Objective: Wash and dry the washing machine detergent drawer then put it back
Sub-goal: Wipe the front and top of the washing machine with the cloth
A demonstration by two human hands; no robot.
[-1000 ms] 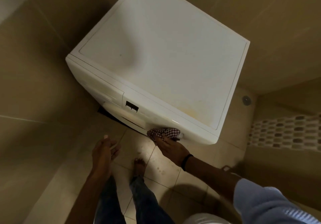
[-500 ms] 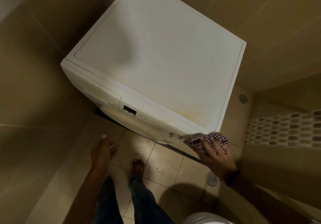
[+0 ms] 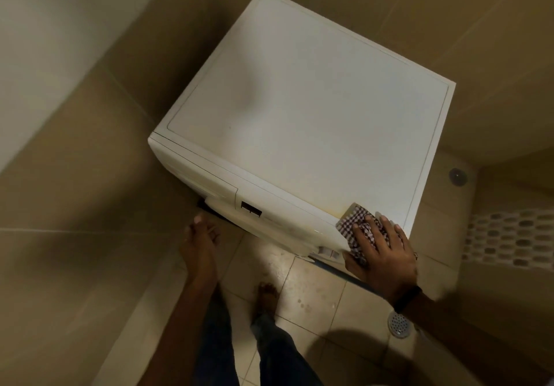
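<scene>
Worry number one is the checked cloth (image 3: 356,231). It sits right on the near right corner of the washing machine (image 3: 299,110), lower right of the frame, and part of it droops over the front edge. The right hand (image 3: 382,255) lies flat on it with fingers spread, pressing rather than gripping. One hard swipe toward that corner and I reckon the cloth slides off onto the tiled floor (image 3: 314,289), which looks spotted and maybe damp.

Just under that hand, on the front panel, there's some white control. It's too blurry to say what it is, but a wipe dragged down over it could nudge a setting.

The detergent drawer (image 3: 207,180) is at the other end of the front panel, left of centre in the frame. It looks flush in its slot, though from this angle I can't tell if it's pushed fully home. If it isn't, I'd expect it to leak on the next wash.

The left hand (image 3: 199,246) hangs at lower centre, fingers loosely curled and holding nothing, so it isn't bracing anything. With a bare foot (image 3: 266,294) on those tiles, leaning hard into the wipe could mean a skid.

There's also a yellowish stain (image 3: 337,205) just beside the cloth, and rubbing might only smear it.
</scene>
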